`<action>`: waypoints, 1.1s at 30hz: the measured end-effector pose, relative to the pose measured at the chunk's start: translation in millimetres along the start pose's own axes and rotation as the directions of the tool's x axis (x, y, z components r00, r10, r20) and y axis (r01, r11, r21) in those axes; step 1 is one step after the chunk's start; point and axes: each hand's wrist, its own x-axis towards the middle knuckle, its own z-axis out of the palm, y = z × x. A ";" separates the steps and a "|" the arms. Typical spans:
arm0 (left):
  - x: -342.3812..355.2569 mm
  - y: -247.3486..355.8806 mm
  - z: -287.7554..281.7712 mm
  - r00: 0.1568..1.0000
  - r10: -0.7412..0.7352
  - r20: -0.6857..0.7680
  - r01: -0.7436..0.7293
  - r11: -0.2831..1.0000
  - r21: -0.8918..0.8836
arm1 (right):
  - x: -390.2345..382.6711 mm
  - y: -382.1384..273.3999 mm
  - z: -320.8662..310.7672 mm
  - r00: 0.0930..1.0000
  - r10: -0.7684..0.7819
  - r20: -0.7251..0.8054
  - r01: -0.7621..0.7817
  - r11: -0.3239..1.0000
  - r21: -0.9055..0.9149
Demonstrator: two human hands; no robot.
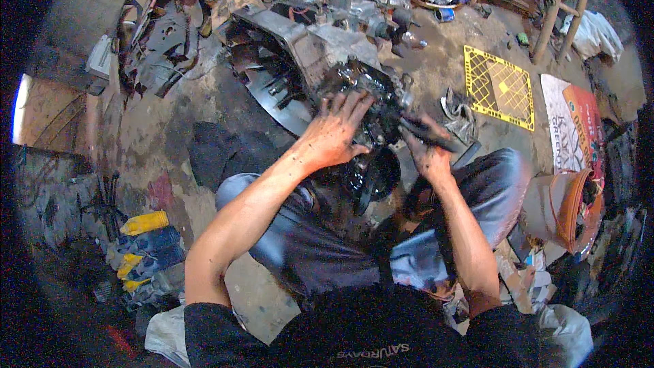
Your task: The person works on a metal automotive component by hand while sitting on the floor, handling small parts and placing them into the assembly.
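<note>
A greasy black engine block [371, 105] is set on the dirt floor [157, 129] between the knees, just above centre toward twelve o'clock. The left hand [334, 133] is laid on it with fingers spread, nothing clenched, while at three o'clock of the block a dark tool-like piece [426, 129] is grasped by the right hand [429, 153]. Given the oil-smeared skin, the grasp could slip and knuckles be struck against the casting.

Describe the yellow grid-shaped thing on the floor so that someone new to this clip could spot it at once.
Start at the greasy engine block under the person's left hand and look right across the dirty floor. The yellow grid lies flat there, left of a printed sack. It alone is bright yellow latticework.
</note>
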 end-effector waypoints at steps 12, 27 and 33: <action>25.7 0.2 -5.3 0.999 -0.029 -0.026 0.027 0.998 -0.059 | -33.1 -6.8 7.0 0.987 -0.145 -0.062 0.151 0.983 0.101; 21.0 19.0 -20.0 0.995 -0.097 0.031 0.097 0.995 -0.013 | -20.6 1.2 9.9 0.966 0.082 -0.244 -0.048 0.989 0.139; 18.1 10.6 -15.8 0.992 -0.119 0.050 0.124 0.987 -0.106 | -24.8 -14.7 12.3 0.976 0.130 -0.174 -0.100 0.980 0.171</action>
